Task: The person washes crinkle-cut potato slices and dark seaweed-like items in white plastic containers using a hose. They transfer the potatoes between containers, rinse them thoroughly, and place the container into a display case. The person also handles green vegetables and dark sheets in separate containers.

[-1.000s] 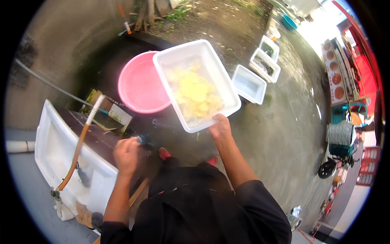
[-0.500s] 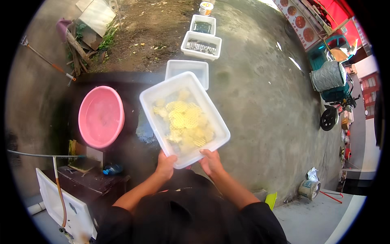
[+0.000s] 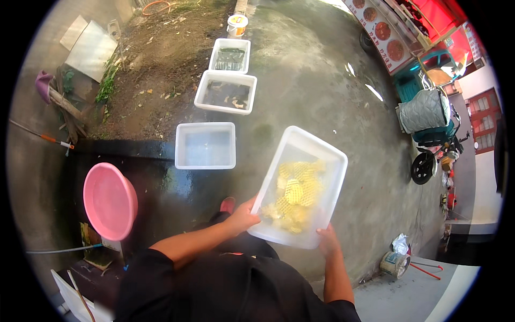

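Note:
A white translucent plastic tub (image 3: 308,150) is held up in front of me, tilted and turned clockwise. Inside lie yellow crinkle-cut slices with a lattice pattern (image 3: 294,191), like waffle-cut potato, heaped mostly toward the middle and near end. My left hand (image 3: 244,217) grips the near left side of the tub, thumb on the rim. At the near right corner, my right hand (image 3: 328,239) holds the rim. The fingers of both hands are partly hidden by the tub.
An empty-looking white tub (image 3: 205,166) stands on the wet ground ahead left. Beyond it are a tub with dark pieces (image 3: 225,109), another with dark green contents (image 3: 230,70) and a white bucket (image 3: 237,27). A pink basin (image 3: 110,201) is at left; an electric scooter (image 3: 426,163) stands right.
The held tub has swung to the right and turned clockwise, still in both hands. My view has shifted, so the tub on the ground that it partly covered now shows whole.

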`<state>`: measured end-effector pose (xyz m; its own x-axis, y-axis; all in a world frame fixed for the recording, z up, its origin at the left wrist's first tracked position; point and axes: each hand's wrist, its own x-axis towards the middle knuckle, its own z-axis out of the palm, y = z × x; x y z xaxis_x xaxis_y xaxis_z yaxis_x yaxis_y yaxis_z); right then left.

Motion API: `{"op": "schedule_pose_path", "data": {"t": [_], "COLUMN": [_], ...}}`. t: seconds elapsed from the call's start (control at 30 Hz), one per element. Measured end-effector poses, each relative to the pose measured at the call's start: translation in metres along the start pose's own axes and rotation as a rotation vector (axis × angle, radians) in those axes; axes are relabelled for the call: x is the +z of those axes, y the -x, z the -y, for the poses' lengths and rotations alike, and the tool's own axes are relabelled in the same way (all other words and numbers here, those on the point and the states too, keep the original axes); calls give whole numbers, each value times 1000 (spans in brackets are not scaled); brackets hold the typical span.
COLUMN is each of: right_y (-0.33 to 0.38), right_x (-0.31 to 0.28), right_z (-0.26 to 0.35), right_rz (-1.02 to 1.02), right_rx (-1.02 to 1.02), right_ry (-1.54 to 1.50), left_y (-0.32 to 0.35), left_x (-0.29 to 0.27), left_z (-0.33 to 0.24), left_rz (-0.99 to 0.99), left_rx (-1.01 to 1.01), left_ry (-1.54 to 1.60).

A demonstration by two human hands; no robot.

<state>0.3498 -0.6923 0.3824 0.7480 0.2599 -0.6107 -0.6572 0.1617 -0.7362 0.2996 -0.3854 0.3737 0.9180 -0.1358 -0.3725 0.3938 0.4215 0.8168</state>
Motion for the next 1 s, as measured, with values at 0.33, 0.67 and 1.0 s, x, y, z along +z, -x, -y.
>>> {"op": "schedule_pose_path", "data": {"t": [0.33, 0.67, 1.0], "right_y": [-156, -358, -561], "right_x": [-32, -105, -129], "right_z": [178, 373, 570], "right_rz": [-165, -115, -221], "right_rx": [-116, 9, -126], "right_ry": [-50, -27, -147], "left_y": [-263, -509, -807], "left_x": [51, 100, 135], "left_z": [-121, -221, -375], "left_rz": [156, 17, 120], "left_rx": [-145, -127, -138], "left_ry": [-110, -211, -202]}}
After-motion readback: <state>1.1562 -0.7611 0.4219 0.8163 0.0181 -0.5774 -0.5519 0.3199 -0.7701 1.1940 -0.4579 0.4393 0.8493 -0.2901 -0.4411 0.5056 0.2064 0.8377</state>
